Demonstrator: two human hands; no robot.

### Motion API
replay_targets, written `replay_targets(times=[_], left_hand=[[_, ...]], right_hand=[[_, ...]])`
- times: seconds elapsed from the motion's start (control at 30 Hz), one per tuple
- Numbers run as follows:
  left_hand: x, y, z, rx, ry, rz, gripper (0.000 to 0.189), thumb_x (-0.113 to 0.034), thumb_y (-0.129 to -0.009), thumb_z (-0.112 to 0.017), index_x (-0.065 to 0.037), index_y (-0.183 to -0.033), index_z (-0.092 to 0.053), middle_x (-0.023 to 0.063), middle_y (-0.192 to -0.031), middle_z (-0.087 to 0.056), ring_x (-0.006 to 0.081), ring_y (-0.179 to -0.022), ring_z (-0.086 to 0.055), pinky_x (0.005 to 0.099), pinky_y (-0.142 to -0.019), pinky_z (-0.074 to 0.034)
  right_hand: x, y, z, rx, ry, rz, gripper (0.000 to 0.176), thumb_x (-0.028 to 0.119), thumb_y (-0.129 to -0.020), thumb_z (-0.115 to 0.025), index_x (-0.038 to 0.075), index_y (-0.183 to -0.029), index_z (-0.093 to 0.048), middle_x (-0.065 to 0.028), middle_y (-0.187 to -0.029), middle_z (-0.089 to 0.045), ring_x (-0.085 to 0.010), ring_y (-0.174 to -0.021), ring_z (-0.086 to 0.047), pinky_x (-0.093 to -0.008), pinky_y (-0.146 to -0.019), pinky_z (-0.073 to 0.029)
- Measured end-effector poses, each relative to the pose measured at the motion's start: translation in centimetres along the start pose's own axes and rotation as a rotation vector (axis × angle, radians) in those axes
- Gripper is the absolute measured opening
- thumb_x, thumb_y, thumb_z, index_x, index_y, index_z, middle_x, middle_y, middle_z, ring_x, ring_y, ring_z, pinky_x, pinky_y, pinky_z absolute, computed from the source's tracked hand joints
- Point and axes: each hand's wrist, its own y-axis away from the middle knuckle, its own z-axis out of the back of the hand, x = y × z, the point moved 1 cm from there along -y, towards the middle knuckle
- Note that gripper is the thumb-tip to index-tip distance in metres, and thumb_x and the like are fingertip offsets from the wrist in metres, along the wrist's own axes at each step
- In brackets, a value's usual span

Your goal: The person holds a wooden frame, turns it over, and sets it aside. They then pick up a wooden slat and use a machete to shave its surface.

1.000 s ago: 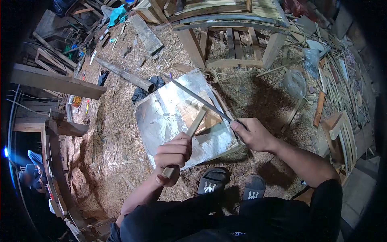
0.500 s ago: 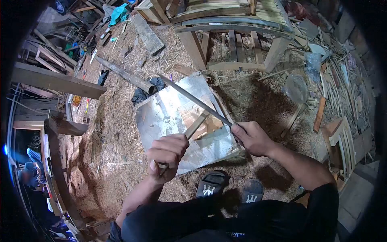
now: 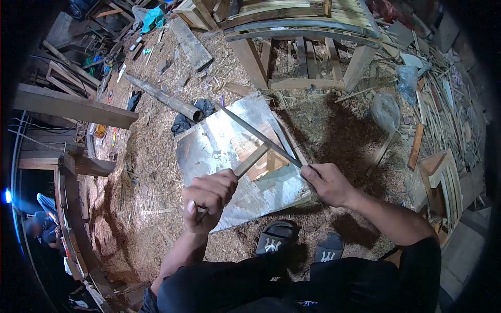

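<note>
In the head view, my left hand (image 3: pixel 210 197) is closed around a flat narrow bar (image 3: pixel 251 160) that points up and to the right. My right hand (image 3: pixel 330 184) grips the near end of a long, dark, tapered file-like tool (image 3: pixel 250 129), its thin tip pointing up and left. The bar's far end meets the tool's side, so the two cross at an angle. Beneath them lies a worn whitish board (image 3: pixel 201 151) with a bare wood patch (image 3: pixel 261 169) on it. The bar's near end is mostly hidden in my fist.
Sawdust and wood scraps cover the floor (image 3: pixel 151 188). A slatted wooden frame (image 3: pixel 308 83) stands ahead, and a log (image 3: pixel 162 96) lies at upper left. Plastic bags (image 3: pixel 385 112) and stick piles are right. Past a beam (image 3: pixel 75 107), a person (image 3: pixel 46 224) sits far left.
My left hand has shifted slightly left and down with the bar. The right hand and dark tool have moved a little right and down; bar and tool still cross.
</note>
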Motion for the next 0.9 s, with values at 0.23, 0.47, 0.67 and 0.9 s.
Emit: replay_targets(times=[0.23, 0.47, 0.67, 0.9], left_hand=[[-0.4, -0.1, -0.6, 0.005, -0.017, 0.028, 0.07, -0.053, -0.1, -0.033, -0.009, -0.047, -0.024, 0.0031, -0.042, -0.025, 0.0213, -0.04, -0.022, 0.0372, -0.055, -0.029], [0.4, 0.3, -0.3, -0.054, 0.036, -0.013, 0.07, -0.053, -0.101, -0.031, -0.009, -0.048, -0.023, 0.0031, -0.042, -0.024, 0.0207, -0.04, -0.019, 0.0369, -0.052, -0.027], [0.7, 0.4, 0.3, -0.123, 0.083, -0.012, 0.069, -0.054, -0.1, -0.031, -0.01, -0.048, -0.024, 0.0021, -0.042, -0.024, 0.0186, -0.039, -0.019, 0.0369, -0.05, -0.027], [0.6, 0.2, -0.2, -0.137, 0.067, -0.022, 0.066, -0.051, -0.1, -0.031, -0.011, -0.049, -0.023, 0.0021, -0.042, -0.024, 0.0183, -0.039, -0.019, 0.0367, -0.051, -0.027]], right_hand=[[0.7, 1.0, -0.6, -0.034, -0.07, -0.017, 0.063, 0.052, -0.103, -0.043, -0.006, -0.09, -0.065, -0.0195, -0.07, -0.062, -0.0219, -0.067, -0.059, -0.0419, -0.066, -0.047], [0.6, 1.4, -1.7, -0.068, -0.065, -0.031, 0.065, 0.054, -0.103, -0.042, -0.004, -0.081, -0.061, -0.0161, -0.063, -0.057, -0.0235, -0.064, -0.058, -0.0427, -0.062, -0.046], [2.4, 2.0, -0.7, -0.18, -0.104, 0.178, 0.065, 0.053, -0.104, -0.041, -0.003, -0.076, -0.057, -0.0161, -0.059, -0.054, -0.0263, -0.057, -0.056, -0.0439, -0.056, -0.045], [0.5, 1.2, -2.6, -0.113, 0.041, -0.07, 0.061, 0.048, -0.104, -0.045, -0.005, -0.078, -0.059, -0.0229, -0.062, -0.057, -0.0296, -0.057, -0.059, -0.0471, -0.058, -0.047]])
